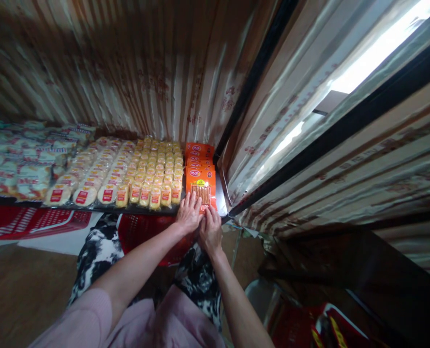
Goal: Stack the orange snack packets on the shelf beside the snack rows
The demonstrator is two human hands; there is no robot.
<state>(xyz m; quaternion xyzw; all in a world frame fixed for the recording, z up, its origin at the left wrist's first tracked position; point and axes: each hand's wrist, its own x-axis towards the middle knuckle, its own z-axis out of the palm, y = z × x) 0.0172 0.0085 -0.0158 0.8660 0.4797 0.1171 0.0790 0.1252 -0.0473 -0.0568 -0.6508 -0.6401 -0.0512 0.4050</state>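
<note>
My left hand (pixel 189 212) is closed on the lower left of an orange snack packet (pixel 204 178), fingers over its front. My right hand (pixel 211 229) grips the same packet's bottom edge, fingers bent and thumb hidden. Thin brown sticks show through the packet's window. Behind it, more orange packets (pixel 197 149) overlap in a row on the shelf. Just left of them stand rows of small yellow wrapped cakes (pixel 155 195).
Rows of round pale wrapped cakes (pixel 82 194) and white-blue bags (pixel 33 180) fill the shelf's left part. Dark metal posts (pixel 251 77) and patterned curtains (pixel 156 77) enclose the back and right. Red baskets (pixel 138 234) sit beneath the shelf; another red container (pixel 327 324) is lower right.
</note>
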